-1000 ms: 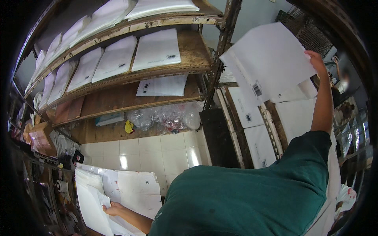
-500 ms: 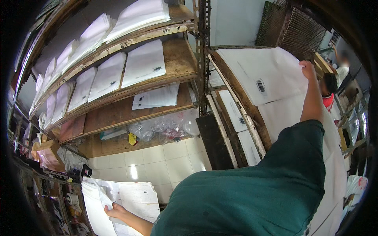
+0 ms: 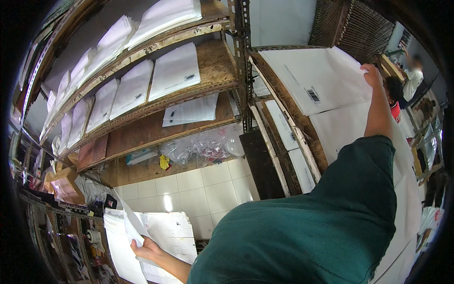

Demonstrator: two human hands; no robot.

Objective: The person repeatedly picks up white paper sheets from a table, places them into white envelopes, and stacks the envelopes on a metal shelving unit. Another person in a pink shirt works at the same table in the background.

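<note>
My left hand (image 3: 147,250) is closed on the edge of a white paper sheet (image 3: 134,225), lifting it so that it stands bent above a stack of white sheets (image 3: 118,251) at the lower left. At the upper right my right hand (image 3: 372,75) pinches the far edge of a large white sheet (image 3: 321,71) with a small printed barcode. That sheet lies on a wooden shelf top (image 3: 305,125). Beside it, nearer to me, lies another white sheet (image 3: 338,125), partly hidden by my green-sleeved arm.
A metal-framed rack (image 3: 208,61) at the left carries several stacks of white sheets (image 3: 177,68). Clear plastic bags (image 3: 203,146) lie on its bottom level. A white board (image 3: 172,232) lies beside the left stack. Another person (image 3: 415,83) is at the far right.
The sheet in my left hand has risen and now stands away from the stack. My right hand keeps its grip on the far sheet's edge. The view has shifted slightly.
</note>
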